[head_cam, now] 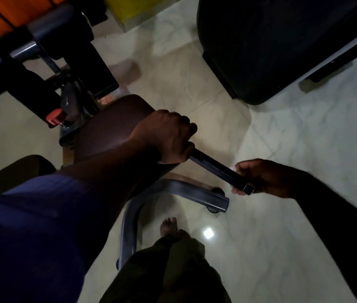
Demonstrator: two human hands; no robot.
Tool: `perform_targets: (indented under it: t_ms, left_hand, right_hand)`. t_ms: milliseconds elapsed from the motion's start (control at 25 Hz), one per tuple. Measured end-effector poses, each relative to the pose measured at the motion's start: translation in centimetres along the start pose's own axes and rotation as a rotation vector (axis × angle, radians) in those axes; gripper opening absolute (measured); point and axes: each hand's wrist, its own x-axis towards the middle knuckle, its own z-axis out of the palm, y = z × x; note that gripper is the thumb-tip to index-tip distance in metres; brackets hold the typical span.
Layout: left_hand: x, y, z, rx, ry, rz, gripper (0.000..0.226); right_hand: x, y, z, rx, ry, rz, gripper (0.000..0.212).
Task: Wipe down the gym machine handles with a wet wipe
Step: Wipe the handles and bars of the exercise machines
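A black gym machine handle (214,167) runs diagonally across the middle of the dim head view. My left hand (168,136) is closed around its upper end, just in front of the brown padded seat (112,127). My right hand (265,178) is curled around the handle's lower end by the square end cap. A pale scrap of wet wipe (238,191) shows between those fingers and the bar; most of the wipe is hidden under the hand.
A grey curved frame tube (129,226) runs below the handle. Black foam rollers (50,25) and a red knob (56,117) sit at upper left. A large dark object (282,51) stands upper right. My bare foot (168,226) stands on the pale tiled floor (304,132).
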Motion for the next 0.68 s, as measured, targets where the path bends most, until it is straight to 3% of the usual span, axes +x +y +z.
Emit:
perform_targets:
  t_ms: [160, 280, 440, 560, 680]
  left_hand:
    - [0.0, -0.1, -0.1, 0.003, -0.008, -0.001, 0.038]
    - [0.1, -0.1, -0.1, 0.015, -0.025, 0.009, 0.046]
    - [0.2, 0.2, -0.4, 0.030, -0.027, 0.012, 0.051]
    - [0.2, 0.3, -0.6, -0.017, -0.063, 0.009, 0.042]
    - [0.3, 0.2, -0.1, 0.022, -0.147, -0.026, 0.038]
  right_hand:
    - [8.1, -4.3, 3.8, 0.214, -0.099, -0.010, 0.023]
    - [9.8, -7.1, 5.8, 0.005, -0.153, 0.104, 0.041]
    - [4.4, -2.8, 2.1, -0.076, -0.107, 0.176, 0.055]
    - [-2.7, 1.4, -0.7, -0.182, 0.111, 0.161, 0.041]
    - [-5.1, 3.1, -0.5, -0.615, 0.542, -0.211, 0.032]
